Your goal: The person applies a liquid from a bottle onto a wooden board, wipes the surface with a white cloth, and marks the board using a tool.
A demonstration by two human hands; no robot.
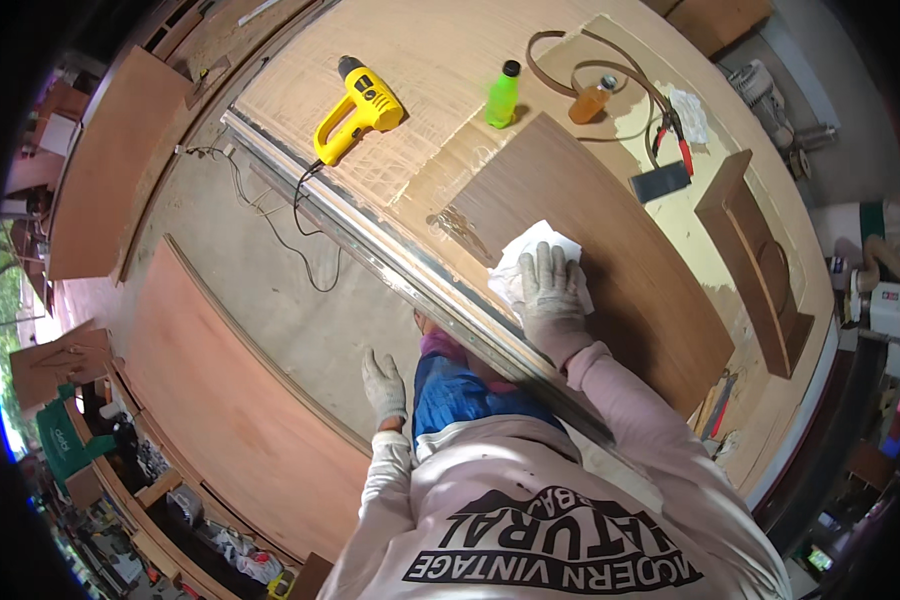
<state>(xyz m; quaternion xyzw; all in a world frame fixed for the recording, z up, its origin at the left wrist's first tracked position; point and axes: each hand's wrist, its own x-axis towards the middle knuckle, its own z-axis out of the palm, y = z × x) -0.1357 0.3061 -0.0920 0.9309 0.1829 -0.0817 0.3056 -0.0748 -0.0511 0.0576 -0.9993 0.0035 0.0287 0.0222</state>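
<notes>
My right hand (551, 289), in a pale knit work glove, presses a crumpled white cloth (506, 266) flat against a brown wood-veneer panel (562, 180). A wet, glossy patch (461, 229) shows on the veneer near its left edge. My left hand (384, 386), gloved too, hangs beside my hip off the table, fingers apart and holding nothing. The panel lies on a large pale worktable (450, 45) with a metal-railed near edge (390, 277). What lies under the cloth is hidden.
On the table are a yellow heat gun (360, 109), a green bottle (503, 96), an orange-liquid bottle (591, 101), brown edging strips (547, 79), red-handled pliers (682, 154), a black block (660, 181) and an angled wooden piece (750, 262). Behind my left hand stands a curved panel (232, 397); a cord (270, 217) hangs nearby.
</notes>
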